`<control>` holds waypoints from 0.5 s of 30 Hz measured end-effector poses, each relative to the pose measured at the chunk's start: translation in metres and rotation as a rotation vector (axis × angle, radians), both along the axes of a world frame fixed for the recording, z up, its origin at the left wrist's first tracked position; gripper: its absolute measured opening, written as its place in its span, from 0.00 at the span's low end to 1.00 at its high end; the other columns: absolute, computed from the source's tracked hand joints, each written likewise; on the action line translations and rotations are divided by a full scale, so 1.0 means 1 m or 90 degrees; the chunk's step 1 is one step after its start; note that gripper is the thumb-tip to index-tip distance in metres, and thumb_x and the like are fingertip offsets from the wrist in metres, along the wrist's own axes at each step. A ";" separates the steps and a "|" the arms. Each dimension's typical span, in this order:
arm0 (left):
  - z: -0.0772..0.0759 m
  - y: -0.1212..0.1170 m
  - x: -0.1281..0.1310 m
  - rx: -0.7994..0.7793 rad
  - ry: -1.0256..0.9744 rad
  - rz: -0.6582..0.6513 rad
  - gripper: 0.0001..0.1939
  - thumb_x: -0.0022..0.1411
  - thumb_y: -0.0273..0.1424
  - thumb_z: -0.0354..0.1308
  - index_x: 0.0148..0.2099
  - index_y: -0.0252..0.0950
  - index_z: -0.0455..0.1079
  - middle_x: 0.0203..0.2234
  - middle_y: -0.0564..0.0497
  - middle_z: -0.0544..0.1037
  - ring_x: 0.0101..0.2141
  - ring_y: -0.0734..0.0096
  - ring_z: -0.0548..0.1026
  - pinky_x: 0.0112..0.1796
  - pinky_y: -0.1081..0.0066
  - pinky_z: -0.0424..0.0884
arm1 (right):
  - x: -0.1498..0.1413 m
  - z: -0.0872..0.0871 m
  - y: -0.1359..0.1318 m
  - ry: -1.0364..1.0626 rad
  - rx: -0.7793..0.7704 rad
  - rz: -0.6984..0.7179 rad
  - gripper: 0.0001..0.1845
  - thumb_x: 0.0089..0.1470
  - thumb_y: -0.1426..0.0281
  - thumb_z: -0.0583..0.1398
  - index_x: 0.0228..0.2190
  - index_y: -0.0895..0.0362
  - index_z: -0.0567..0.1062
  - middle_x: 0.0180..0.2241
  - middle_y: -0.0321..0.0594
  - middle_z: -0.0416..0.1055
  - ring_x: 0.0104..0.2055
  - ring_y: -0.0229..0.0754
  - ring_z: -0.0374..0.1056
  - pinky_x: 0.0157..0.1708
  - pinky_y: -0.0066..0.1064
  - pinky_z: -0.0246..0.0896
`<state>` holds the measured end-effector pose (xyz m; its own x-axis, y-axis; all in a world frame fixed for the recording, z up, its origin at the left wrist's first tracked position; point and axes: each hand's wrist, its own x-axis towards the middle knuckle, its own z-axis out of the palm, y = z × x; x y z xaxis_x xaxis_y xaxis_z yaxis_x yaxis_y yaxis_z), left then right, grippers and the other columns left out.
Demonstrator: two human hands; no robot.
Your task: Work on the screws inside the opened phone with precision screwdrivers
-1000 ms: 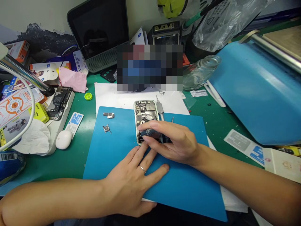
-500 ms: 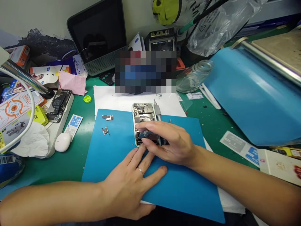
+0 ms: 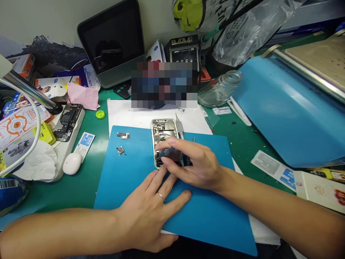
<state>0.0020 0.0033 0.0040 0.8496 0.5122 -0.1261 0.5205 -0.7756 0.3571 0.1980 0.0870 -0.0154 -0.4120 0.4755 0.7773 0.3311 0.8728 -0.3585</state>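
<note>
An opened smartphone (image 3: pixel 163 126) lies face up on a blue mat (image 3: pixel 126 187), its inner parts bare. My right hand (image 3: pixel 198 163) is over the phone's lower half, thumb and fingers pinched round a dark screwdriver (image 3: pixel 167 152). That screwdriver leans toward the phone's lower left; its tip is hard to make out. My left hand (image 3: pixel 153 205) rests on the mat with fingers spread, fingertips touching the phone's bottom edge, a ring on one finger. Beside the phone's right edge lies a grey pointed tool (image 3: pixel 179 126), partly hidden by my right hand.
Two small circuit parts, a board piece (image 3: pixel 123 135) and another (image 3: pixel 121 150), lie left on the mat. A second opened phone (image 3: pixel 68 122) is at the left on a white box. Behind are a screen (image 3: pixel 113 39) and a glass jar (image 3: pixel 222 88); an earbud case (image 3: pixel 72 163) sits left.
The view has shifted very slightly. The screwdriver in my right hand has turned or tilted a little over the phone; my left hand stays where it was.
</note>
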 end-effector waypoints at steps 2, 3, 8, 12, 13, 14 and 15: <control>-0.001 0.000 0.000 0.001 -0.001 0.000 0.48 0.63 0.50 0.61 0.75 0.36 0.45 0.71 0.25 0.50 0.72 0.31 0.42 0.66 0.42 0.52 | 0.000 -0.001 0.000 0.009 -0.001 0.006 0.39 0.59 0.81 0.63 0.67 0.60 0.57 0.41 0.47 0.81 0.39 0.43 0.81 0.38 0.32 0.82; -0.001 0.000 -0.001 0.002 -0.002 -0.002 0.48 0.63 0.50 0.61 0.75 0.36 0.45 0.71 0.25 0.50 0.72 0.31 0.42 0.66 0.42 0.52 | 0.000 -0.001 0.000 0.014 0.000 0.009 0.39 0.59 0.81 0.63 0.67 0.60 0.57 0.41 0.47 0.81 0.39 0.43 0.81 0.39 0.32 0.82; -0.003 -0.001 -0.001 0.009 -0.010 -0.005 0.49 0.63 0.50 0.61 0.75 0.36 0.45 0.73 0.27 0.44 0.73 0.31 0.38 0.66 0.42 0.50 | 0.001 -0.005 -0.001 0.046 -0.015 0.008 0.41 0.59 0.81 0.63 0.69 0.57 0.55 0.44 0.47 0.81 0.40 0.42 0.81 0.37 0.29 0.82; -0.003 0.000 -0.001 0.010 -0.013 -0.010 0.49 0.62 0.50 0.62 0.75 0.36 0.45 0.73 0.27 0.44 0.73 0.31 0.37 0.67 0.43 0.50 | 0.001 -0.007 -0.002 0.062 -0.037 0.003 0.42 0.59 0.80 0.63 0.69 0.52 0.55 0.45 0.45 0.81 0.38 0.42 0.81 0.34 0.29 0.82; -0.003 0.000 -0.001 0.011 -0.012 -0.010 0.49 0.62 0.50 0.62 0.75 0.36 0.45 0.73 0.27 0.44 0.73 0.31 0.38 0.67 0.43 0.50 | 0.001 -0.007 -0.003 0.064 -0.039 0.003 0.42 0.59 0.80 0.63 0.69 0.53 0.55 0.44 0.45 0.81 0.37 0.42 0.81 0.34 0.30 0.82; -0.003 0.000 -0.001 0.012 -0.012 -0.010 0.49 0.62 0.50 0.62 0.75 0.36 0.45 0.73 0.26 0.44 0.73 0.31 0.38 0.67 0.43 0.50 | 0.001 -0.007 -0.003 0.065 -0.040 0.003 0.42 0.59 0.80 0.63 0.69 0.53 0.55 0.44 0.45 0.81 0.37 0.43 0.81 0.34 0.31 0.82; -0.003 0.001 -0.001 0.012 -0.011 -0.010 0.49 0.62 0.50 0.62 0.75 0.35 0.45 0.73 0.26 0.44 0.73 0.31 0.39 0.67 0.43 0.50 | 0.001 -0.007 -0.003 0.067 -0.041 0.002 0.42 0.59 0.80 0.63 0.69 0.53 0.56 0.44 0.45 0.81 0.36 0.43 0.81 0.34 0.31 0.82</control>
<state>0.0013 0.0040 0.0011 0.8594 0.5010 -0.1022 0.5024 -0.7902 0.3510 0.1991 0.0842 -0.0226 -0.3320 0.5251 0.7836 0.2861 0.8477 -0.4468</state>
